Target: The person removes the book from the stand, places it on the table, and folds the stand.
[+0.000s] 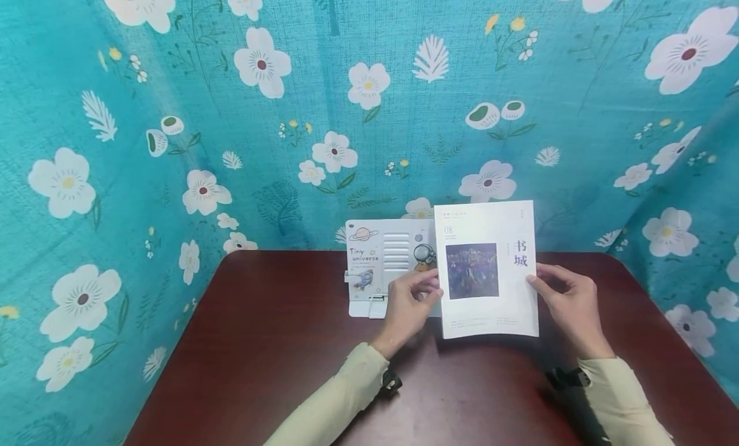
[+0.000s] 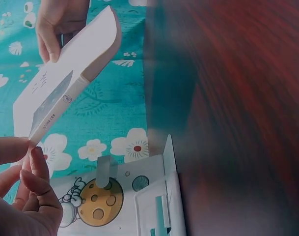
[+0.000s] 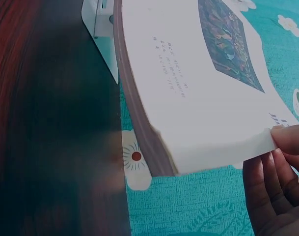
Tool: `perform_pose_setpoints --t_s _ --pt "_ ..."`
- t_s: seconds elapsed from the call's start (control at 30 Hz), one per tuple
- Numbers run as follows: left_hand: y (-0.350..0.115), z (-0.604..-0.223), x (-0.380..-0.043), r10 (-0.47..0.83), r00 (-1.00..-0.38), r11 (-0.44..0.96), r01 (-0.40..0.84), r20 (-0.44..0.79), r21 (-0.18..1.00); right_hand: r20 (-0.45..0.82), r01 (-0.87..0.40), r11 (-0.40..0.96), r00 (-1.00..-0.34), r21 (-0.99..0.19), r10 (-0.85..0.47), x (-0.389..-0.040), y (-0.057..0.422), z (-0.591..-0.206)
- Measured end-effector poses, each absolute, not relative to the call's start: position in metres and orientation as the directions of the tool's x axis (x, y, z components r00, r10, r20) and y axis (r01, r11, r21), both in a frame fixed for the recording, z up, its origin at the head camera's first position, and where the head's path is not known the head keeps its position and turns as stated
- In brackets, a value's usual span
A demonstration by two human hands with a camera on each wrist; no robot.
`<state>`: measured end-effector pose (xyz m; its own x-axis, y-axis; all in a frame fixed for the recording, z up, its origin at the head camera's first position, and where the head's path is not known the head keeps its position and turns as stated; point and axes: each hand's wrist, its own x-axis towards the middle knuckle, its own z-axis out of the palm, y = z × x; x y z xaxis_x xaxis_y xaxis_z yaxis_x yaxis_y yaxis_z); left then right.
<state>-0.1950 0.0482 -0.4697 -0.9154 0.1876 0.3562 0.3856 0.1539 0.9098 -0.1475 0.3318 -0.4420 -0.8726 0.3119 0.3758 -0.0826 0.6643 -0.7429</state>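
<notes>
A white paperback book [image 1: 476, 314] with a dark square picture on its cover is held upright above the table, cover toward the head camera. My left hand [image 1: 411, 305] pinches its left edge at the spine, thumb in front. On the opposite edge, my right hand [image 1: 568, 305] grips it between thumb and fingers. Behind the book, partly hidden by it, stands a white bookstand [image 1: 365, 247] printed with planets, an astronaut and "Tiny universe". In the left wrist view the bookstand's clip [image 2: 103, 172] and bottom ledge lie below the book, apart from it.
A dark red-brown table [image 1: 260, 350] extends under both forearms. Behind it hangs a teal curtain [image 1: 323, 196] with white flowers, close to the table's back edge. Dark wrist cameras [image 1: 391, 380] are strapped at both wrists.
</notes>
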Motion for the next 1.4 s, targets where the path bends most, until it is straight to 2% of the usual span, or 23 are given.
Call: perform_pose_setpoints --t_s 0.33,0.63,1.03,1.4 --pt "0.054 -0.471 -0.194 0.201 -0.918 0.144 0.373 0.342 0.916 0.305 0.000 0.672 -0.891 -0.741 0.335 -0.147 0.339 -0.448" --pt "0.066 -0.474 -0.193 0.227 -0.919 0.140 0.357 0.321 0.924 0.292 0.036 0.689 -0.889 -0.724 0.354 -0.143 0.352 -0.451" --pt "0.074 -0.483 -0.189 0.270 -0.924 0.198 0.328 0.270 0.924 0.214 0.126 0.699 -0.901 -0.704 0.378 -0.137 0.357 -0.460" --pt "0.079 -0.494 -0.186 0.369 -0.907 0.284 0.320 0.204 0.904 0.188 0.140 0.742 -0.921 -0.656 0.341 -0.136 0.367 -0.468"
